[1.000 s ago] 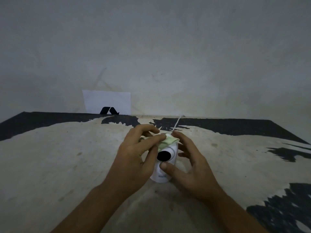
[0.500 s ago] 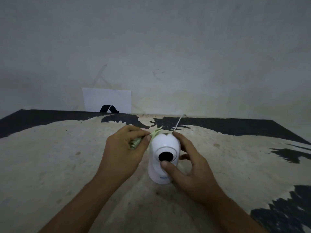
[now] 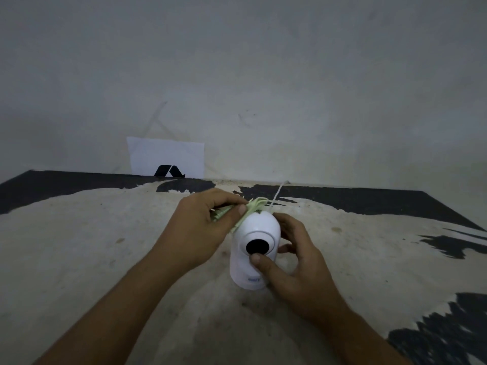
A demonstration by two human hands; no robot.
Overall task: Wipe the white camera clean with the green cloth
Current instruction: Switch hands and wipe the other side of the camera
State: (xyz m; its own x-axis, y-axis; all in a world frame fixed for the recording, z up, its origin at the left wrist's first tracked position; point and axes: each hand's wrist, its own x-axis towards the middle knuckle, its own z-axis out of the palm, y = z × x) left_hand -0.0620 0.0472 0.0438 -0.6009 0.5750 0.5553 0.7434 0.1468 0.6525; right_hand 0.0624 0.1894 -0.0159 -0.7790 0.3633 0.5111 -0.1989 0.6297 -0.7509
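Observation:
The white camera (image 3: 253,259) stands upright on the worn table (image 3: 79,259), its round black lens facing me. My right hand (image 3: 295,262) grips it from the right, thumb just under the lens and fingers round the back. My left hand (image 3: 200,227) pinches the bunched pale green cloth (image 3: 250,209) and presses it against the camera's upper left and top rear. Part of the cloth is hidden inside my fingers.
A thin white cable (image 3: 276,196) runs from behind the camera toward the wall. A white card with a black logo (image 3: 166,159) leans against the wall at the table's back edge. The tabletop is beige with peeled black patches.
My left hand has drawn the cloth off the camera's top front, over to its upper left and rear, uncovering the dome. My right hand keeps its hold on the camera.

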